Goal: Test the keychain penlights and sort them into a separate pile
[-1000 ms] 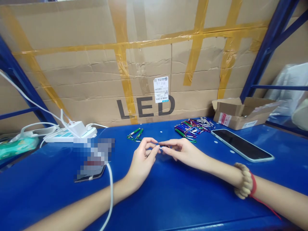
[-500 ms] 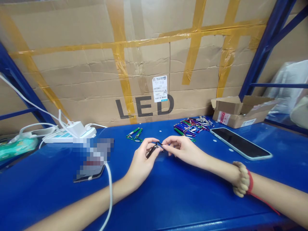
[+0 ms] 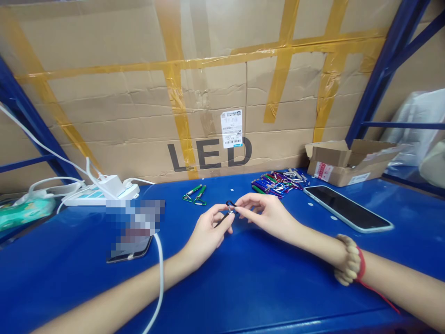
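Between my two hands is a black carabiner keychain point(image 3: 230, 203), a slim dark tube with a silver joint and a black snap hook. My left hand point(image 3: 206, 234) closes on the tube with thumb and fingers, which hide part of it. Thumb and forefinger of my right hand point(image 3: 266, 211) pinch the right side of the hook. Two green carabiner keychains point(image 3: 200, 195) lie side by side beyond my left hand. A pile of similar keychains point(image 3: 274, 182) in blue, red, green, purple and silver lies beyond my right hand.
A phone point(image 3: 347, 208) lies on the blue table point(image 3: 264, 283) at the right, before an open cardboard box point(image 3: 340, 162). At the left are a white power strip point(image 3: 81, 199), a dark, partly blurred device point(image 3: 132, 254) and a white cable point(image 3: 160, 273). A large carton point(image 3: 121, 120) stands behind.
My left hand has lowered slightly and its forefinger has come off the hook. The hook now shows more clearly, still pinched by my right hand, which has shifted slightly upward.
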### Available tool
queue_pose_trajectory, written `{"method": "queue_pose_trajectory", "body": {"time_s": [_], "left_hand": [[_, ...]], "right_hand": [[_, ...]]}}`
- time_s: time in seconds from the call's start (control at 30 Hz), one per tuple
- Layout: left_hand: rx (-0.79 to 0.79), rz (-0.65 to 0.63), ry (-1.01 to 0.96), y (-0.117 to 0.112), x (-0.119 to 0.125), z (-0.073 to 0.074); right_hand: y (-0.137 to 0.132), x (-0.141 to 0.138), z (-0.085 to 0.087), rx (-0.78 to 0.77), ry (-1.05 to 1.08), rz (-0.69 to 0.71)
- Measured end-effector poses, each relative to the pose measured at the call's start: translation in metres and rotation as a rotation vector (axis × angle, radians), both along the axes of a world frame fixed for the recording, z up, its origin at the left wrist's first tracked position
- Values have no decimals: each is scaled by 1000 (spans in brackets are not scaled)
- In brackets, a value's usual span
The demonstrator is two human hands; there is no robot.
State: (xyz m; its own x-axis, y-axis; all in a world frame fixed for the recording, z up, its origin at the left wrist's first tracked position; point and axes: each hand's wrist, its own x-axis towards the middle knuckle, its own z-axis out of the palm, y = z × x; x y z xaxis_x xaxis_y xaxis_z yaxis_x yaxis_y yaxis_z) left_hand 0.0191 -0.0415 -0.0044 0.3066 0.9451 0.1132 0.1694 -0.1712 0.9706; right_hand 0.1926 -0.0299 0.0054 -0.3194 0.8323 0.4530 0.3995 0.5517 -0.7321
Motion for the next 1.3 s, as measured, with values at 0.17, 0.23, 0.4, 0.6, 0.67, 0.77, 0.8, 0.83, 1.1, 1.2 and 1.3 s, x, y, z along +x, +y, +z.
{"method": "queue_pose_trajectory", "body": {"time_s": [0.17,0.23,0.4,0.6,0.67,0.77,0.8,0.83,1.1,1.2,1.3], "left_hand": [[-57,-14,-105,3,0,0],[-68,-29,-134,3,0,1],[-66,-50,-136,-1,1,4],[-144,-16,-92,-2,1,5],[-135,-34,-41,0,1,4],[-110,-65,-14,0,0,3],[-107,-60,-23,0,0,3],[-106,-49,-33,0,0,3],[192,32,142,-6,-1,3],[224,69,188,-6,-2,1],[195,100,204,-5,-2,-1]], "right_hand": [[4,5,-3,139,-113,41],[5,6,-3,155,-126,65],[4,8,-3,203,-152,146],[7,12,-6,261,-169,179],[7,11,-6,275,-175,172],[4,8,-3,249,-150,129],[2,7,-1,225,-131,111],[0,5,0,198,-114,98],[-8,2,-1,251,-206,123],[-6,4,-4,357,-253,101],[-3,6,-6,502,-367,83]]}}
